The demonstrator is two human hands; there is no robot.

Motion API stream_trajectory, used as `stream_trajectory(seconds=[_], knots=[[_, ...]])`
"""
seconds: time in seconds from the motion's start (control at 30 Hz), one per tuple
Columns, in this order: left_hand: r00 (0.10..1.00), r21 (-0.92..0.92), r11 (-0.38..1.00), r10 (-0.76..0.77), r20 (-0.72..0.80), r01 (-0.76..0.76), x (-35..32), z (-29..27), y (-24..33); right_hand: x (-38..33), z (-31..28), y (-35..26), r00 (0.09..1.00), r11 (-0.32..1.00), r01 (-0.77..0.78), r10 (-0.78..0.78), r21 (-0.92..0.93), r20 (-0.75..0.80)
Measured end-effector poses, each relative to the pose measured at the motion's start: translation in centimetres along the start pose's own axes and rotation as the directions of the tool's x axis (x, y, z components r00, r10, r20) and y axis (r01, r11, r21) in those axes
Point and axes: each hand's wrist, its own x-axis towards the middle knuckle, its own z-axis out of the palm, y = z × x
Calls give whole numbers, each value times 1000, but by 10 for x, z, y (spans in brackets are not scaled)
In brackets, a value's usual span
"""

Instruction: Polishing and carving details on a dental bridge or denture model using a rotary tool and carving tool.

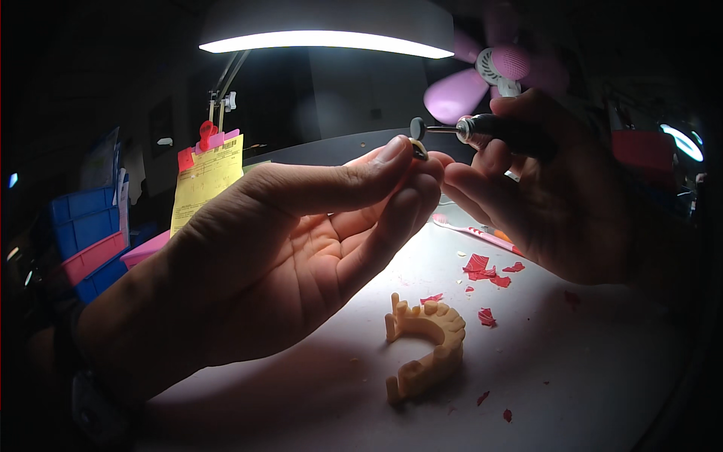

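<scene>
My left hand (301, 226) pinches a small dental piece (419, 151), pale with a dark side, between thumb and fingertips; its exact form is mostly covered. In my right hand (550, 203) is a rotary handpiece (476, 130) with a thin metal shank and a grey grinding disc (417, 129) at its tip. The disc stands right at the upper edge of the dental piece; I cannot tell whether they touch. Fingers of both hands meet or nearly meet just below it. On the table under them lies a tan, horseshoe-shaped dental model (452, 335) with several upright pegs.
Red wax scraps (480, 265) and crumbs dot the white table (527, 377). Behind my right hand lies a pink-and-white toothbrush (474, 230). A lit lamp (324, 41) hangs overhead, beside a pink fan (456, 94). Yellow paper (203, 184) and blue bins (83, 226) stand left.
</scene>
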Motion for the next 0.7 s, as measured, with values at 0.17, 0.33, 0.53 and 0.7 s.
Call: stream_trajectory(seconds=[0.17, 0.33, 0.53, 0.7], knots=[[995, -39, 996, 76, -70, -79, -3, 11, -15, -2, -5, -5, 998, 997, -46, 49, 54, -49], [1000, -14, 1000, 17, -16, -17, 0, 7, -7, 1, 1, -1, 998, 998, -28, 31, 54, -51], [996, -88, 993, 81, -47, -85, -1, -4, -7, 1, -1, 2, 997, 1000, 28, -28, -1, -66], [998, -26, 998, 50, -42, -51, -4, 1, -8, -1, 5, 3, 991, 1000, 27, -27, 0, -128]])
